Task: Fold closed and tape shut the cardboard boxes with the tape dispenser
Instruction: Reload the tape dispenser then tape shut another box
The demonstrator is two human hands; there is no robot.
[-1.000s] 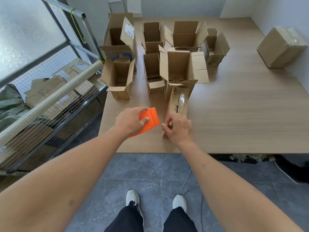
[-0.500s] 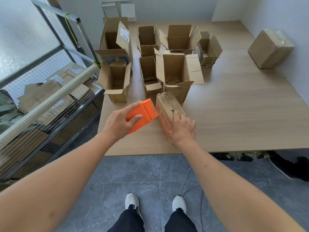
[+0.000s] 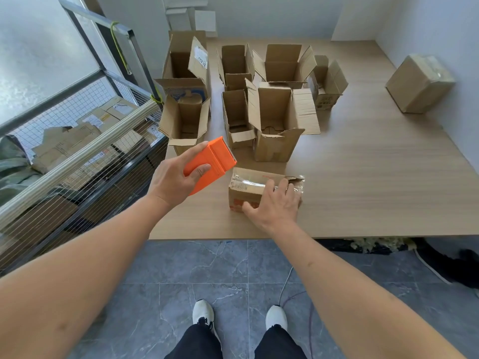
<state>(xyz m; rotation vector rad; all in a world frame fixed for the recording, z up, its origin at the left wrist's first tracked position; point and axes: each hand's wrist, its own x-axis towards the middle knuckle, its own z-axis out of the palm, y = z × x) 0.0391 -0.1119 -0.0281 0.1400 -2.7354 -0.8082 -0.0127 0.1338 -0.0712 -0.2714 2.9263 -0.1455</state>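
A pale wooden table (image 3: 363,182) stands in a white-walled room above a grey tiled floor (image 3: 207,265), with a wire-mesh cage (image 3: 77,130) to the left. Near its front edge a small taped cardboard box (image 3: 248,187) lies on its side. The right hand (image 3: 274,203) grasps it from above, fingers curled over the top. The left hand (image 3: 176,177) grips an orange tape dispenser (image 3: 210,161), raised just left of that box. Open cardboard boxes (image 3: 274,120) crowd behind; a sealed box (image 3: 420,84) sits far right.

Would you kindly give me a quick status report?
Left hand grips dispenser, off the box. Right hand holds taped box on table. Open boxes behind, nothing blocking.
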